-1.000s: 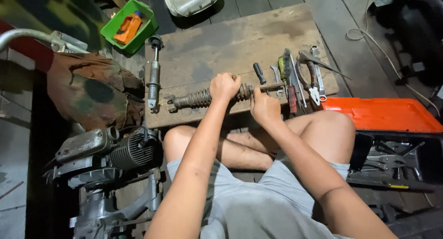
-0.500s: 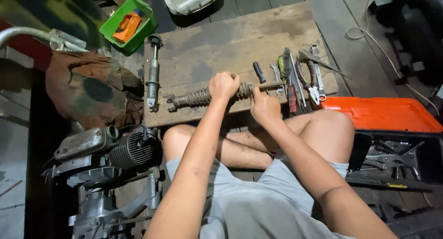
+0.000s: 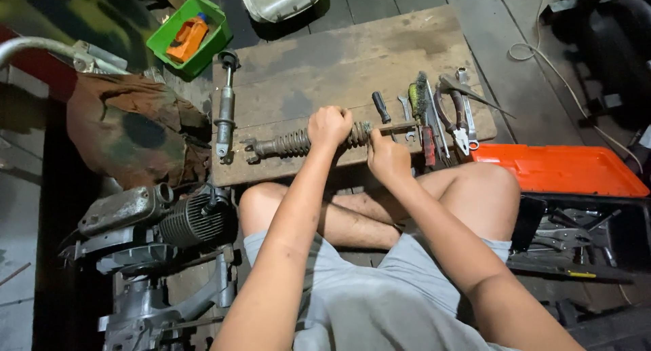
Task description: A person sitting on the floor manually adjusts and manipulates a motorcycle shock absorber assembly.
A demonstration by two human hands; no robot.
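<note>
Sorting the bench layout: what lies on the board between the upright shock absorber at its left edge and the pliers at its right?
In the head view, between the shock absorber and pliers lie the coil spring gripped by both hands, then a screwdriver, a wrench and a wire brush.

Grimy coil-spring shock absorber (image 3: pixel 285 144) lies lengthwise across the board's near edge
</note>
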